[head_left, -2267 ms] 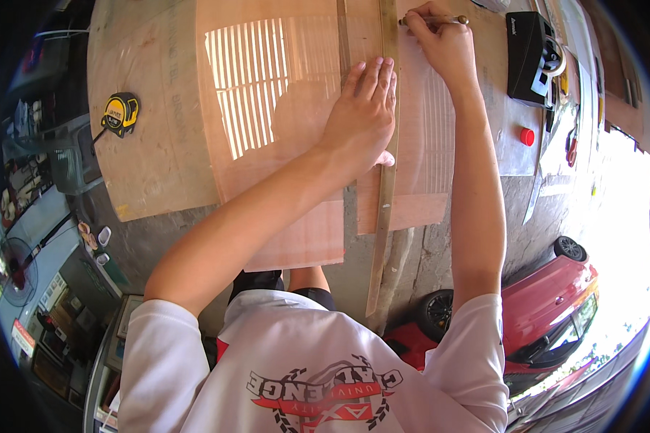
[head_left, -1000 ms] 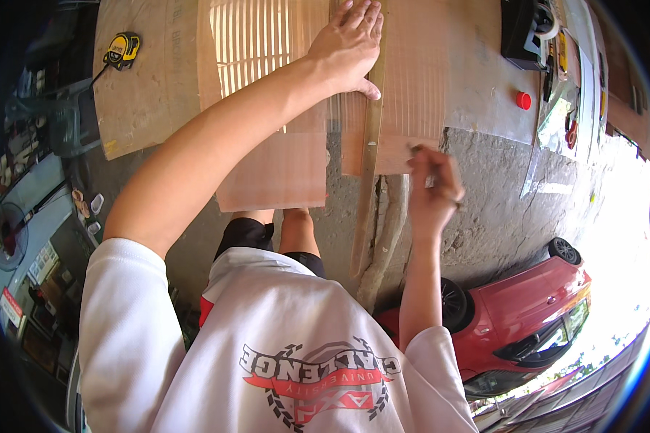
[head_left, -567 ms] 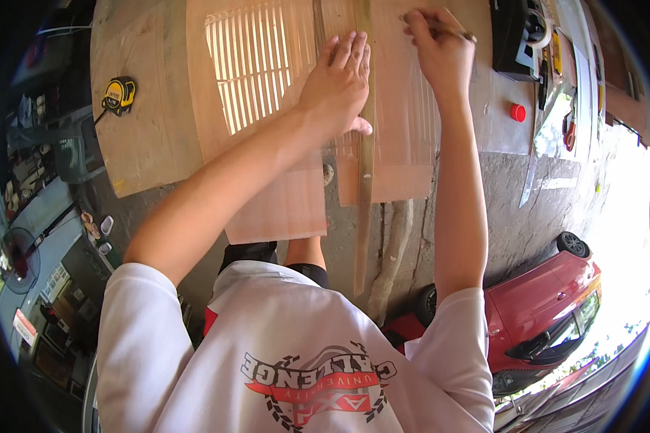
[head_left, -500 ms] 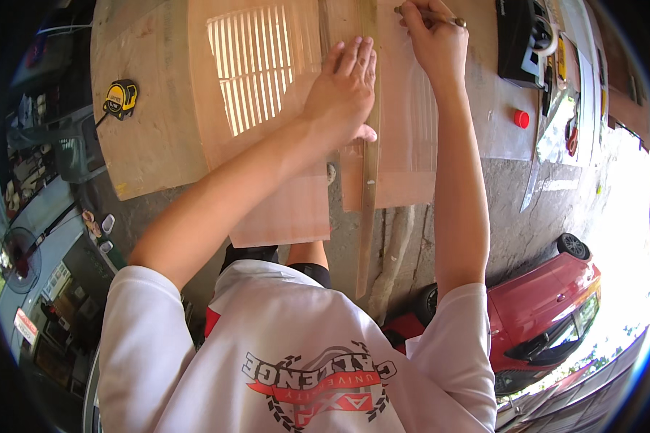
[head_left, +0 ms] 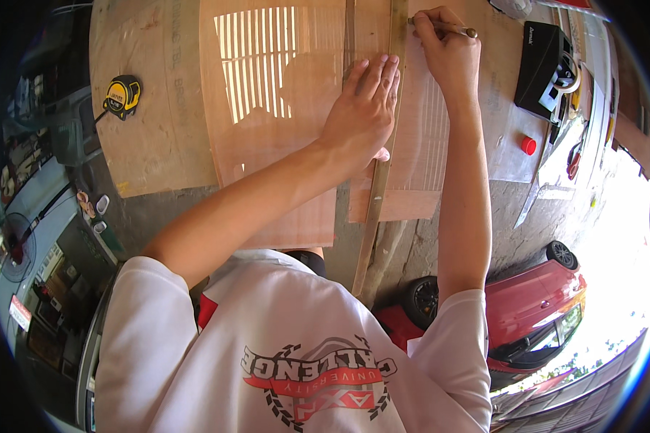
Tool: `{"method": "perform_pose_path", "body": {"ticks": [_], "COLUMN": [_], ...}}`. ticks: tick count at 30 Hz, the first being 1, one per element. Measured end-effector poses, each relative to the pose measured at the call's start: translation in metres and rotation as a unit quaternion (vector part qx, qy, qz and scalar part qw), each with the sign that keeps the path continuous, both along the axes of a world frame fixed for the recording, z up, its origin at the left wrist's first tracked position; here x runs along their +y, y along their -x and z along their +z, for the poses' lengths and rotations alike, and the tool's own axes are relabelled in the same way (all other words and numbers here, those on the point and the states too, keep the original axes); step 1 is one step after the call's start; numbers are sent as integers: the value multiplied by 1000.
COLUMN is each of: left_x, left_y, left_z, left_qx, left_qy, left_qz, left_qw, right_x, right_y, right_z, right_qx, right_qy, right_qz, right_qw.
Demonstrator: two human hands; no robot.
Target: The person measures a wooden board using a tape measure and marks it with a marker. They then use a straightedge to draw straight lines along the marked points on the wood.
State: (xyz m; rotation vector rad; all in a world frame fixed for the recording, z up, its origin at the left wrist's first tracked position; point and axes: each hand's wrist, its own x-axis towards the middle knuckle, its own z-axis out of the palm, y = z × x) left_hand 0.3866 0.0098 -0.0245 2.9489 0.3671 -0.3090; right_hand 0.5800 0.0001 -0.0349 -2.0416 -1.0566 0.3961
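Note:
My left hand [head_left: 365, 101] lies with its fingers stretched out along a long narrow wooden strip [head_left: 375, 209], thumb lower down beside it. The strip rests over thin plywood and sticks out past the near edge toward my body. In my right hand [head_left: 448, 47], closed fingers hold a brass-coloured pen [head_left: 461, 30] whose tip is at the strip's right edge, farther out than the left hand. Under my left forearm lies a reddish plywood sheet [head_left: 289, 227]. A narrower plywood piece [head_left: 412, 198] lies right of it, partly beneath the strip.
A yellow-black tape measure [head_left: 123, 97] sits on the left of the work surface [head_left: 155, 169]. To the right are a red cap [head_left: 529, 146], a black box [head_left: 538, 65], a tape roll [head_left: 569, 78] and red-handled scissors [head_left: 573, 164]. A red car [head_left: 534, 303] stands behind on the right.
The view has shifted slightly. My right hand has brought the pen tip closer to the strip's edge. My left hand stays flat on the strip.

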Motion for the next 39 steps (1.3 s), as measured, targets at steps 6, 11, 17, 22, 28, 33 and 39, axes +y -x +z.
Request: {"method": "perform_pose_path", "body": {"ticks": [6, 11, 17, 22, 28, 33, 39], "left_x": [-2, -3, -8, -8, -8, -8, -8], "left_y": [-3, -3, -13, -13, -16, -17, -16], "left_z": [3, 7, 11, 11, 9, 12, 12], "left_qx": [23, 47, 124, 113, 72, 86, 82], "left_qy": [-23, -35, -62, -42, 30, 14, 17], "left_qz": [-1, -1, -5, 8, 19, 10, 11], "left_qw": [999, 998, 990, 993, 997, 996, 996], "right_x": [-32, -113, -217, -265, -293, -291, -289], "right_y": [25, 86, 163, 162, 6, -103, -157], "right_z": [1, 7, 32, 56, 49, 20, -14], "right_qx": [-41, 37, 43, 68, 48, 33, -53], "right_qy": [2, 28, 127, 9, -146, -114, 7], "right_qz": [-8, -38, -22, -195, -355, -356, -301], "right_qw": [999, 998, 991, 979, 922, 927, 952]}}
